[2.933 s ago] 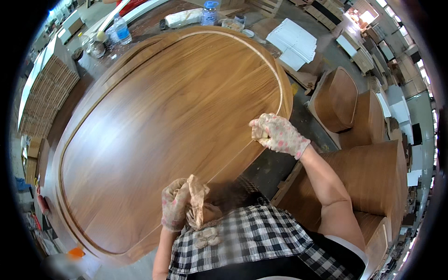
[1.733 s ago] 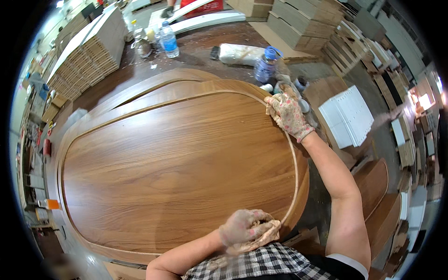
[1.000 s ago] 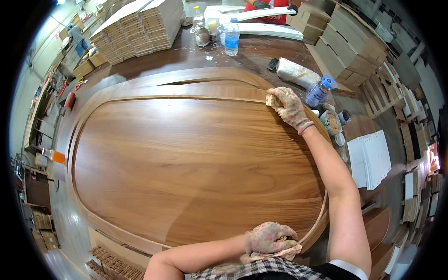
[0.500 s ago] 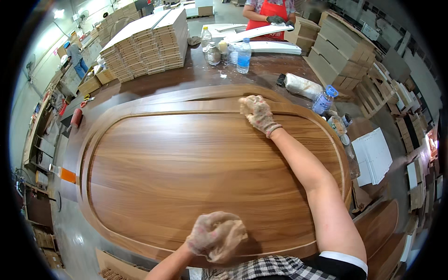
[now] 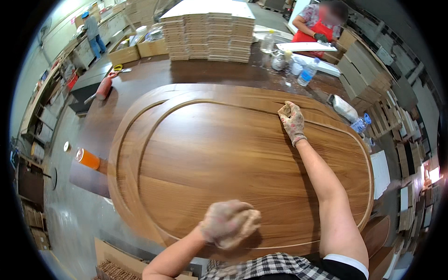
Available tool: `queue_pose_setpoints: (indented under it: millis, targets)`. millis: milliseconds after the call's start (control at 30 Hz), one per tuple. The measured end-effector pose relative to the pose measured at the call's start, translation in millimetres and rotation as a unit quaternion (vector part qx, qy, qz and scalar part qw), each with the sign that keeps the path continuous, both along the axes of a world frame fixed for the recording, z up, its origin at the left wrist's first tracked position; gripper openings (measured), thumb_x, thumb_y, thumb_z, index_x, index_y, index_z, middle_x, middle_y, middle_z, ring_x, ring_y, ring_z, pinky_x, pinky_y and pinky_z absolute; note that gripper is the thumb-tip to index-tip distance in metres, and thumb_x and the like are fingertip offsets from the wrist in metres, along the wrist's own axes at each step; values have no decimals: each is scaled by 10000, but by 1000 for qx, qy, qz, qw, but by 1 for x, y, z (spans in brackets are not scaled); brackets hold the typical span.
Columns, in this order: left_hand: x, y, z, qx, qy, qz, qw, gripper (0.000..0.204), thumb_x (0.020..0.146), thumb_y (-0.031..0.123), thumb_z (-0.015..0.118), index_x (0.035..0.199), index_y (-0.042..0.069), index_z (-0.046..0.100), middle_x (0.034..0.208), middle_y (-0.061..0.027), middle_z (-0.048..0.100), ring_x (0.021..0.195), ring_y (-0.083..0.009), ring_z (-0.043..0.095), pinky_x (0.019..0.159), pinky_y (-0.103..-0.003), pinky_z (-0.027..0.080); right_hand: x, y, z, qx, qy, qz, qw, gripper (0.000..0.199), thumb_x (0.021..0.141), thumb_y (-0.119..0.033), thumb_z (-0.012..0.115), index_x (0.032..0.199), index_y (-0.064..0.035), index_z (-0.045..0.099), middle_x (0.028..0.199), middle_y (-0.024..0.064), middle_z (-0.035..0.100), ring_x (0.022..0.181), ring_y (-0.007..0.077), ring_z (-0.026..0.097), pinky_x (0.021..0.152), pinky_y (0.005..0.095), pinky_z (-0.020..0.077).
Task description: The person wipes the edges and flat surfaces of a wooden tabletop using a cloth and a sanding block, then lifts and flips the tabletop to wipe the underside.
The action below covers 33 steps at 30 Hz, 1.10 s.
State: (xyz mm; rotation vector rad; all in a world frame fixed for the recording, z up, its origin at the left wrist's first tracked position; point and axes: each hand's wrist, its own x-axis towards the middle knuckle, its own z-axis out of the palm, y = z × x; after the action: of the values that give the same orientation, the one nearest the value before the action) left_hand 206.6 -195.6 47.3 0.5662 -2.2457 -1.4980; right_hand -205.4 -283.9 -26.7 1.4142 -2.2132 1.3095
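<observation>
A large oval wood-grain panel (image 5: 210, 158) lies before me, with a groove and raised band along its rim. My right hand (image 5: 293, 122), in a speckled work glove, is at the panel's far rim band (image 5: 242, 99). Its fingers are closed in a pinch there; whether they hold anything is hidden. Low over the near part of the panel, my left hand (image 5: 219, 221), gloved too and smeared by motion, is closed on a crumpled beige cloth (image 5: 245, 223). A dark gap shows in the rim band beside my right fingertips.
A stack of boards (image 5: 210, 35) stands at the far side of the dark table. Bottles (image 5: 308, 72) and jars sit to its right, a wrapped roll (image 5: 345, 108) farther right. At left are an orange bottle (image 5: 87, 158) and a red cylinder (image 5: 103, 88). A co-worker (image 5: 310, 28) handles white boards.
The view has swung left, so the panel and stack appear farther right. My right hand stays at the far rim, its fingers now seen pinched; my left still holds the cloth near me.
</observation>
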Motion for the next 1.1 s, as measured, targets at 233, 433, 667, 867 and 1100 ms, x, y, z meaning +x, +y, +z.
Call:
queue_pose_setpoints:
  millis: [233, 433, 667, 867, 1100]
  targets:
    - [2, 12, 0, -223, 65, -162, 959, 261, 904, 269, 613, 1026, 62, 715, 1000, -140, 688, 794, -285, 673, 622, -412, 546, 114, -94, 0, -26, 92, 9, 995, 439, 754, -77, 772, 1165, -65, 615, 1041, 118, 649, 985, 301, 626, 903, 401, 496]
    - [3, 6, 5, -147, -24, -184, 972, 328, 954, 305, 550, 1094, 29, 659, 951, -162, 658, 855, -318, 656, 709, -434, 529, 224, -153, 16, -36, 11, 183, 982, 396, 777, -112, 763, 1137, -71, 603, 1063, 144, 648, 999, 325, 619, 900, 424, 503]
    - [-2, 5, 11, -106, -69, -169, 978, 394, 982, 397, 493, 1035, 34, 637, 899, -170, 652, 874, -350, 650, 767, -452, 522, 240, -173, 29, 5, 175, 145, 974, 267, 827, -140, 708, 1059, -86, 587, 996, 130, 637, 958, 294, 621, 840, 423, 529]
    - [-2, 2, 17, -115, -84, -149, 979, 396, 987, 412, 490, 949, 45, 634, 856, -167, 651, 839, -348, 661, 729, -455, 535, 139, -108, 14, -9, 202, 16, 979, 206, 792, -134, 713, 951, -98, 587, 862, 104, 591, 843, 285, 589, 760, 408, 498]
    - [-6, 6, 14, -89, -114, -180, 973, 380, 980, 397, 492, 953, 33, 597, 906, -181, 635, 919, -354, 645, 816, -453, 522, 178, -156, -1, -59, 45, 49, 996, 324, 785, -118, 752, 1070, -46, 615, 1004, 148, 642, 968, 328, 624, 859, 432, 505]
